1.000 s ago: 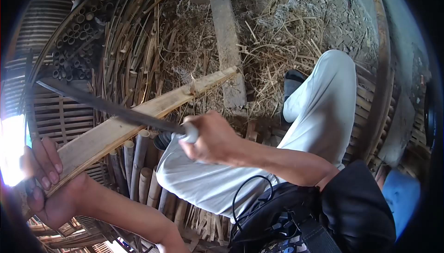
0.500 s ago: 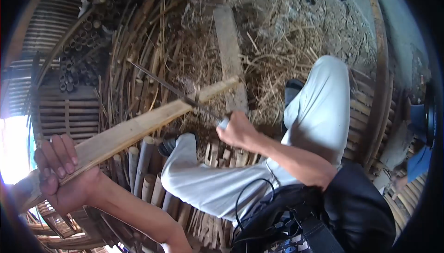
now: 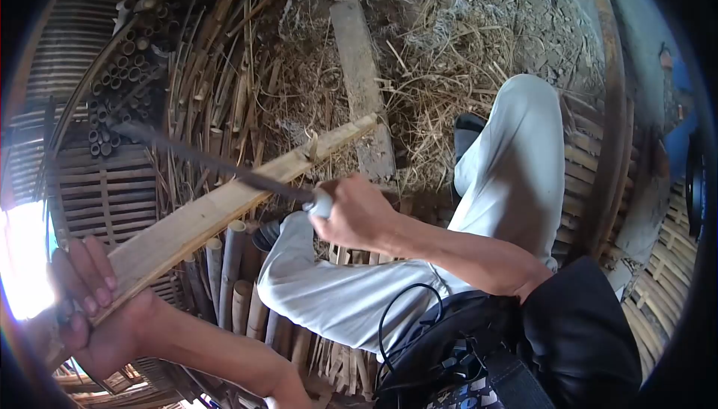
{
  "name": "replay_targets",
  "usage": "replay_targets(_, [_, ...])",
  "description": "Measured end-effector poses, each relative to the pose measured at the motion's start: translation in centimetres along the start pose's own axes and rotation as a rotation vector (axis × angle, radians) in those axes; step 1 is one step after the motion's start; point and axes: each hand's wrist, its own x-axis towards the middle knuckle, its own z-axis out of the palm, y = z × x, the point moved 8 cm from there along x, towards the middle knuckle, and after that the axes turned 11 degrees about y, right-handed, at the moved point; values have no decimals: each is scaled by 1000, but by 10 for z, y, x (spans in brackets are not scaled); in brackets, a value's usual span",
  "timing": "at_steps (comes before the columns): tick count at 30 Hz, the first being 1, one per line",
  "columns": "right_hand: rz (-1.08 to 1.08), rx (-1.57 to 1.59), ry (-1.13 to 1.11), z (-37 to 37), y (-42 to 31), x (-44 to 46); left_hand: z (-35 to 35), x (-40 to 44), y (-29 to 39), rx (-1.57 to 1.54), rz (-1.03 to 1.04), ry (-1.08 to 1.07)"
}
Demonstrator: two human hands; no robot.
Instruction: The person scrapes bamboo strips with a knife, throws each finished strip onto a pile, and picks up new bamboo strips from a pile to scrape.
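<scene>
My left hand [image 3: 123,312] is closed around the near end of a long, pale split bamboo slat [image 3: 198,222], at the lower left. The slat slants up to the right, its far end by a worn board [image 3: 359,72] on the ground. My right hand [image 3: 359,213] grips the light-coloured handle of a long knife [image 3: 258,181]. The dark blade crosses the slat and points to the upper left, its tip blurred; whether it touches the slat I cannot tell. A small raised curl [image 3: 310,146] stands on the slat beyond the blade.
Fibrous shavings [image 3: 434,95] cover the ground ahead. Bamboo strips [image 3: 213,80] lie at the left, with stacked bamboo tubes [image 3: 123,72] behind. Upright bamboo pieces [image 3: 232,259] stand beside my leg. At the far right, another person's blue clothing [image 3: 679,143] shows.
My right hand has moved left and slightly up, bringing the knife back along the slat towards my left hand. The curl now shows clear of the blade. My left hand still holds the slat.
</scene>
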Motion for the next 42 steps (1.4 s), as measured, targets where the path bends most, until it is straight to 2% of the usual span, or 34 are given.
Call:
replay_targets(1, [-94, 59, 48, 2, -12, 1, 2, -2, -1, 7, -8, -3])
replay_targets(3, [262, 179, -71, 12, 21, -10, 0, -3, -3, 8, -22, -6])
replay_targets(5, [-38, -351, 23, 19, 95, -3, 4, 2, 0, 7, 5, 13])
replay_targets(6, [187, -206, -46, 7, 81, -9, 3, 3, 1, -4, 18, 22])
replay_targets(7, [301, 90, 26, -1, 59, -16, 3, 3, 2, -15, 23, 23])
replay_targets(9, [-41, 84, 125, 3, 25, -10, 5, 0, 2, -21, 16, 19])
replay_targets(11, [-46, 138, 8, -3, -12, -6, 6, -4, 1, -5, 3, 24])
replay_targets(13, [-40, 93, -21, 4, 1, -13, 7, -1, 1, 12, -3, 38])
replay_targets(15, [88, -22, 45, 14, 95, -11, 9, 3, 5, 4, 9, 56])
replay_targets(16, [320, -127, -83, 14, 102, -14, 8, 5, 7, -11, 24, 75])
replay_targets(17, [194, -21, 43, 3, 75, -19, 9, 5, 6, -19, 27, 70])
replay_targets(19, [139, 97, 43, 5, 41, -20, 13, 6, 6, -41, 31, 38])
replay_targets(20, [-13, -10, 13, -6, 3, -18, 15, 6, 7, -50, 25, 13])
replay_targets(21, [-44, 167, 26, -2, -6, -18, 13, 6, 5, -27, 21, 14])
replay_targets(23, [-22, 79, -6, -2, -2, -20, 10, 5, 2, 19, 14, 16])
replay_targets(25, [58, -217, 78, 14, 103, -16, 14, 5, 5, 17, 31, 29])
replay_targets(27, [451, 44, 38, 3, 86, -28, 17, 8, 9, 6, 66, 19])
replay_targets(29, [-35, 30, 175, -1, 38, -20, 17, 9, 4, -16, 30, -9])
replay_targets(30, [-99, -51, 107, -4, 11, -15, 18, 8, 0, -15, 14, -18])
replay_targets(31, [-72, 70, 61, -5, -5, -12, 23, 10, 3, 0, 24, -10])
replay_targets(33, [-47, 64, 47, -2, -1, -13, 15, 2, 3, 46, 9, 27])
replay_targets(35, [153, 13, 69, 1, 87, -11, 7, 3, 2, 76, -22, 21])
replay_targets(36, [272, -235, -21, 8, 107, -15, 6, 7, 3, 72, -9, 13])
replay_targets(37, [149, -246, 6, 3, 81, -16, 7, 11, 2, 63, 1, 1])
replay_targets(39, [-99, -130, 241, -6, 40, -19, 15, 10, -1, 18, -15, -8])
replay_targets(40, [-186, -120, 244, -13, 12, -19, 20, 7, 0, -19, -24, -15])
replay_targets(41, [-361, -193, 245, -21, -29, -18, 19, 7, -1, -40, -37, -26])
replay_targets(42, [-320, -65, 229, -20, -35, -16, 19, 6, -3, -62, -51, -38])
